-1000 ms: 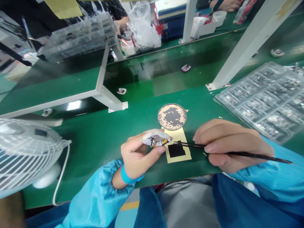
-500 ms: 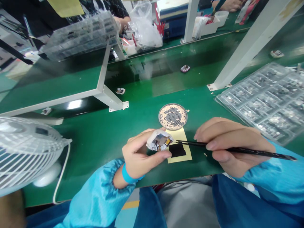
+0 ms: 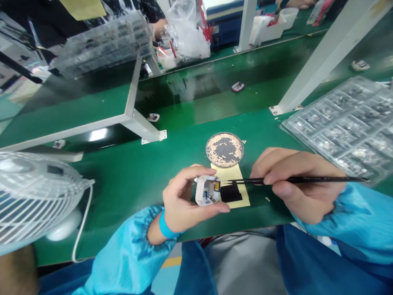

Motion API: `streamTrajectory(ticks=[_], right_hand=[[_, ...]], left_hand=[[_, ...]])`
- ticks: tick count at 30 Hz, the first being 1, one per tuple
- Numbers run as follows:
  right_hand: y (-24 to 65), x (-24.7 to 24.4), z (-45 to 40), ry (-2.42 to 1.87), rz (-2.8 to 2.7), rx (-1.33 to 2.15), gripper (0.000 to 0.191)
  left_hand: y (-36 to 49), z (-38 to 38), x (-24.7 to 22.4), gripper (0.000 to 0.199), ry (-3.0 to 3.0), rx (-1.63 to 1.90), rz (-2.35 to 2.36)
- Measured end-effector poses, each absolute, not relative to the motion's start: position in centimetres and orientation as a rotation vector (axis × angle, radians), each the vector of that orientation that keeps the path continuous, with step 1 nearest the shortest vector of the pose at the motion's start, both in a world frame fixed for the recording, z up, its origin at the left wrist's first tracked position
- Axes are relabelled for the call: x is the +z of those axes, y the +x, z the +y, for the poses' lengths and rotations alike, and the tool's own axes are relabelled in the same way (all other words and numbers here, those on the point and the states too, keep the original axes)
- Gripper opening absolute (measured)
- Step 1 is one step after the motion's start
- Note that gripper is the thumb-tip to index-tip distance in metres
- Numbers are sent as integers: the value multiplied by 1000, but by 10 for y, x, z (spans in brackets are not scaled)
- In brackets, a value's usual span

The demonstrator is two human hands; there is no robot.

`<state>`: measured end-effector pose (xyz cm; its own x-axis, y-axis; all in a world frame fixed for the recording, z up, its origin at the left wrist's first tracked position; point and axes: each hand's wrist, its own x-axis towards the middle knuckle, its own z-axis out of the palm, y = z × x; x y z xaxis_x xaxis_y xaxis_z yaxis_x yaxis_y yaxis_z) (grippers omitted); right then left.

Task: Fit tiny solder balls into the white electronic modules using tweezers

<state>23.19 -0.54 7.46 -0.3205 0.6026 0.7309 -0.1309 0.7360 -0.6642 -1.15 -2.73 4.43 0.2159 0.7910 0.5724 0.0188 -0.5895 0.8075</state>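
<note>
Head cam view, looking down at the green tabletop (image 3: 123, 172): the left hand (image 3: 181, 200) has its fingers curled around a small white plastic casing (image 3: 208, 190), pinching it by the edges with the open side up and tiny electronics showing inside. The right hand (image 3: 297, 184) is closed in a pen grip on a thin black pointed tool (image 3: 307, 179), with the tip right at the casing, though I can't tell if they touch. The casing hovers over a yellow paper sheet (image 3: 229, 184) with a black square pad (image 3: 231, 193) on it, and a round dish of tiny beads (image 3: 224, 149) sits just past that. There's a clear compartment tray (image 3: 340, 127) on the right and a white desk fan (image 3: 33, 192) on the left. Farther off, another person's hand (image 3: 158, 28) is near a plastic bag (image 3: 187, 32). Any print on the casing is too small to read.
</note>
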Motion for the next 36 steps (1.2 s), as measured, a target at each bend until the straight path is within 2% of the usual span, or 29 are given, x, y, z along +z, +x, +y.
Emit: streamTrajectory(ticks=[5,36], right_hand=[[236,72,-5,-314,-1750,736,23],[236,75,-13,-366,-1743,820,13]], left_hand=[[-12,-27,45,62,1853,1431,731],[-10,-27,47,63,1854,1427,684]])
